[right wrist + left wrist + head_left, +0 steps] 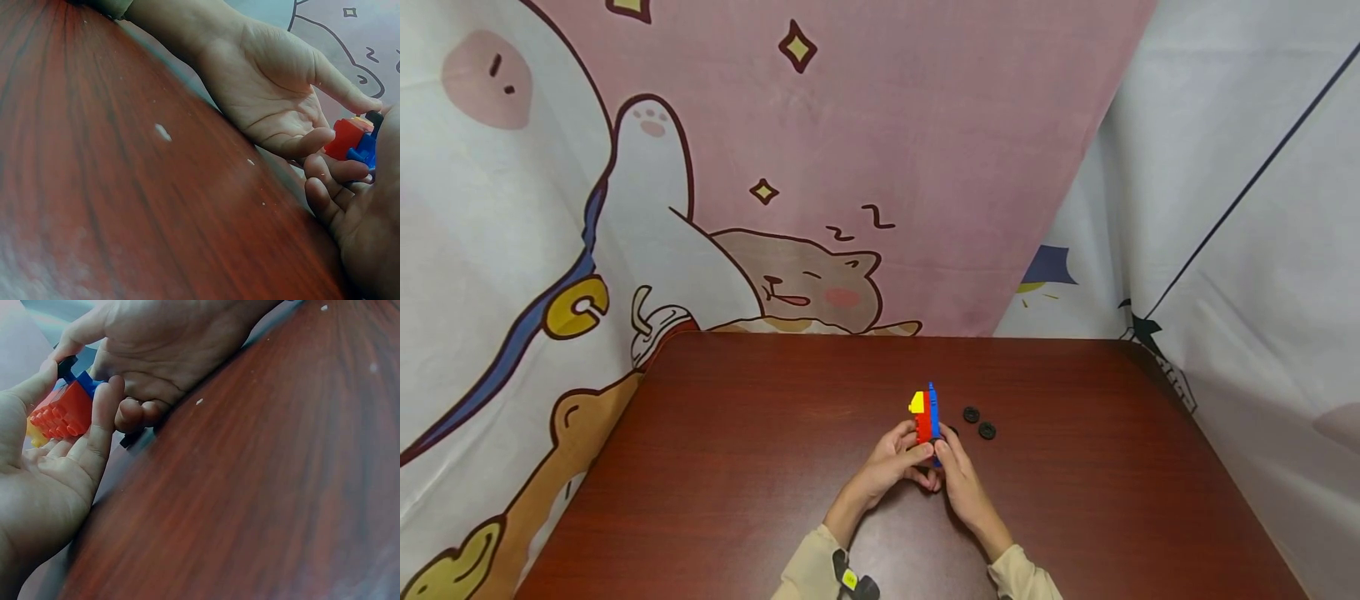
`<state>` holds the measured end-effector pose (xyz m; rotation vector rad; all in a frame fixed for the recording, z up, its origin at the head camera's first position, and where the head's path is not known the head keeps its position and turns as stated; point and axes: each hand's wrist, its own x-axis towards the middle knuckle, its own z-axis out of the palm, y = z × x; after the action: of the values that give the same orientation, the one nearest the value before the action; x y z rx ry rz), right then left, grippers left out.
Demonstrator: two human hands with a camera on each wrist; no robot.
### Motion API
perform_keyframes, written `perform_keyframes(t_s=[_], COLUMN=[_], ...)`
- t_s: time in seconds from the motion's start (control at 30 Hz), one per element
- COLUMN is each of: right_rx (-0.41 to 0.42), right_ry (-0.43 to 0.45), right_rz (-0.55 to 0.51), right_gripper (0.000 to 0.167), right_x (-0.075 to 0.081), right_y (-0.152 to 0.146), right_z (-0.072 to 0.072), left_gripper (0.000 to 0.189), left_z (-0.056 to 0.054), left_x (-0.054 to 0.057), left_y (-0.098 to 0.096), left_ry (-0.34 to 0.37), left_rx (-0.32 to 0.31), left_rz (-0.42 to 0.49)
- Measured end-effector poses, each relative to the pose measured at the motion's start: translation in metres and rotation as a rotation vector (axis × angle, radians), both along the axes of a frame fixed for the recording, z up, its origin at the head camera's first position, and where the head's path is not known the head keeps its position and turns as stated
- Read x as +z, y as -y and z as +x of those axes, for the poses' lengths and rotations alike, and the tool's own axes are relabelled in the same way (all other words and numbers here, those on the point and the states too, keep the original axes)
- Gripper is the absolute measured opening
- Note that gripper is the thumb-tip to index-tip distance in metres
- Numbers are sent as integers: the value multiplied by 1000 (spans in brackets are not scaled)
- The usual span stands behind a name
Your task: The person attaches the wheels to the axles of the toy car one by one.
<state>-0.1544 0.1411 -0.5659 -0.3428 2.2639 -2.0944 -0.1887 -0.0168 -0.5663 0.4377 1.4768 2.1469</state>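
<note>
The block toy (927, 410) is held between both hands above the table (1112, 467), well apart from the left and right edges and with its tip pointing toward the far edge. It has a yellow block (917, 402) on its left side, red blocks (72, 409) in the middle and a blue part (934, 410) along its right side. The left hand's (886, 465) grip is closed on the toy, its fingers reaching beneath and its thumb on top. The right hand's (966, 492) grip is clamped on the toy's near end, thumb forward and other fingers curled under. Both thumb tips meet at a black piece (66, 365) on the toy.

Two black wheels (971, 414) (987, 431) lie on the table just beyond the right hand, near each other but apart; another dark piece is partly hidden by the right fingertips. Past the wheels, a wide stretch of table runs to the right edge, and a similarly wide stretch lies between the left hand and the left edge. Toward the far edge the strip is shallower, with a patterned curtain (955, 167) standing behind it. Both light sleeves (808, 567) come in from the near side
</note>
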Motion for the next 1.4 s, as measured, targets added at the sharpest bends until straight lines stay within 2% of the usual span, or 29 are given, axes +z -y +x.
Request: perform_keyframes(t_s=[0.3, 0.7, 0.8, 0.93, 1.03, 1.27, 1.4], right_rx=[7, -2, -1, 6, 10, -32, -56], right_ry=[-2, 11, 19, 17, -4, 12, 45], right_rz=[-15, 31, 29, 14, 11, 13, 24], right_gripper=[40, 42, 41, 42, 42, 40, 40], right_x=[0, -3, 7, 6, -4, 0, 1], right_y=[-1, -2, -1, -1, -3, -1, 0], right_z=[0, 0, 4, 5, 1, 1, 1], left_gripper=[53, 55, 54, 51, 51, 50, 46], left_z=[-1, -1, -1, 0, 0, -2, -1], left_x=[0, -1, -2, -3, -3, -4, -4], left_y=[-1, 1, 1, 0, 0, 0, 0], left_ry=[4, 0, -5, -12, -17, -25, -4], left_rx=[-1, 11, 24, 38, 35, 12, 17], left_rz=[-3, -26, -30, -34, -25, -13, -14])
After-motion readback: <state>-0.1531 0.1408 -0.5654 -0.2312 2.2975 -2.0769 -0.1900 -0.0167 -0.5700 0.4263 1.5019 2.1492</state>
